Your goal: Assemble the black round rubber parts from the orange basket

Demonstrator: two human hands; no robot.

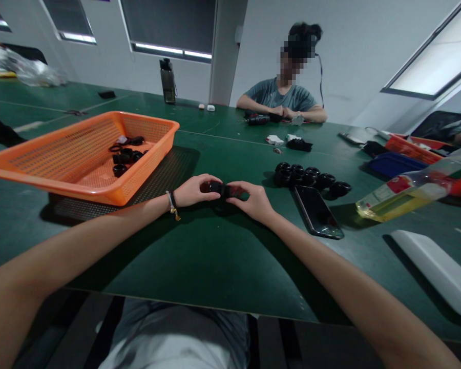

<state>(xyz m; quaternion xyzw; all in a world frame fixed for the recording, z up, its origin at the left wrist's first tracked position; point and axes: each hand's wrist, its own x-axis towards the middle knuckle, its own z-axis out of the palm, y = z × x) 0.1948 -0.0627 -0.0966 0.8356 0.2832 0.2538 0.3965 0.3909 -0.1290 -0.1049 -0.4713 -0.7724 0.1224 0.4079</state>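
My left hand (194, 190) and my right hand (253, 201) meet over the green table (215, 266), both pinching a small black part (222, 189) between their fingertips. The left wrist wears a bracelet. Just to the right lies a cluster of several black ring-shaped parts (311, 178). An orange mesh basket (61, 159) to the left holds more black parts (126, 154).
A dark phone (318, 211) lies right of my right hand. A tilted bottle of yellow liquid (407, 190) and a white slab (438, 269) sit at right. Across the table a person (282, 97) works with small items. A dark flask (168, 82) stands at the back.
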